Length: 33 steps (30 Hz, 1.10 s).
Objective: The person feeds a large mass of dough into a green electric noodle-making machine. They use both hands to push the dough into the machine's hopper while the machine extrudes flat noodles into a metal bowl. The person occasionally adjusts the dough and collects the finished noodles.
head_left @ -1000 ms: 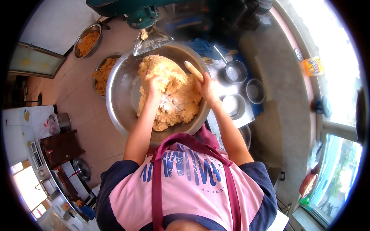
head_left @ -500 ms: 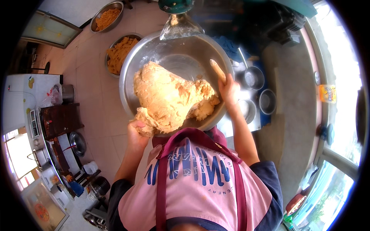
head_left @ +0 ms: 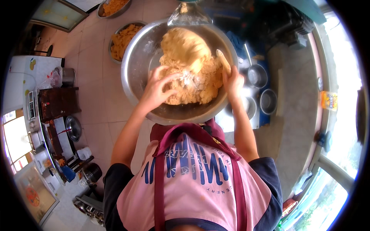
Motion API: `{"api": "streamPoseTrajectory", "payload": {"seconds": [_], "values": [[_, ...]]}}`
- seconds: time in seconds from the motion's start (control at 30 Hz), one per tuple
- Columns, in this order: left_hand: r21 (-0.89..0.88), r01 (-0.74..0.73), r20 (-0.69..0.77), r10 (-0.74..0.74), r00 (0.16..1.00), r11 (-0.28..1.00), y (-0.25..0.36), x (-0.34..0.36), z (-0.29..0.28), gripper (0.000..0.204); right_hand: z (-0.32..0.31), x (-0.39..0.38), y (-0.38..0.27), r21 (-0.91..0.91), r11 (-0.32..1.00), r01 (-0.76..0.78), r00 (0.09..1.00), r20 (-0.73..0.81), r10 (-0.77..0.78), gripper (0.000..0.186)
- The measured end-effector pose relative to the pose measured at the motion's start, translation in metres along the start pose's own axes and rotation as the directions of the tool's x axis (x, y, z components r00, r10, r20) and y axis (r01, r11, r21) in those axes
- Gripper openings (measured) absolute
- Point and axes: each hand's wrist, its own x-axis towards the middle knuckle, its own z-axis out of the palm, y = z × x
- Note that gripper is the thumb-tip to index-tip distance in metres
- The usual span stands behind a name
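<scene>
The left hand (head_left: 155,92), grip released, spreads at the left of the dough (head_left: 183,44); the right hand (head_left: 233,85) grasps a wooden stick (head_left: 223,61).

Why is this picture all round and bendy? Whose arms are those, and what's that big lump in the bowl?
There's no robot here, just a person using two bare hands. The camera sits on the person's head and looks down, so you see nearly what they see. Its very wide fisheye lens bends straight edges.

The lump looks like dough, inside a big metal bowl. The left hand is open, fingers spread at the dough's edge. The right hand grips a wooden stick. On the right is a saucepan; off to the left, orange pieces fill smaller bowls.
</scene>
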Motion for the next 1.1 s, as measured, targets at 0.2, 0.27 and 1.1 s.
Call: {"api": "streamPoseTrajectory", "payload": {"seconds": [0.2, 0.27, 1.1], "values": [[-0.091, 0.468, 0.122, -0.457, 0.881, 0.879, -0.024, -0.016, 0.063, 0.085, 0.000, 0.009, 0.009, 0.081, 0.993, -0.082, 0.995, -0.046, 0.086, 0.018], [-0.287, 0.665, 0.310, -0.590, 0.746, 0.689, -0.034, -0.015, 0.071, 0.094, 0.001, 0.008, 0.011, 0.070, 0.995, -0.069, 0.996, -0.047, 0.072, 0.018], [-0.650, 0.656, 0.444, -0.509, 0.737, 0.383, -0.009, -0.038, 0.016, 0.035, 0.000, 0.003, 0.009, 0.087, 0.992, -0.096, 0.995, 0.024, 0.095, 0.018]]}}
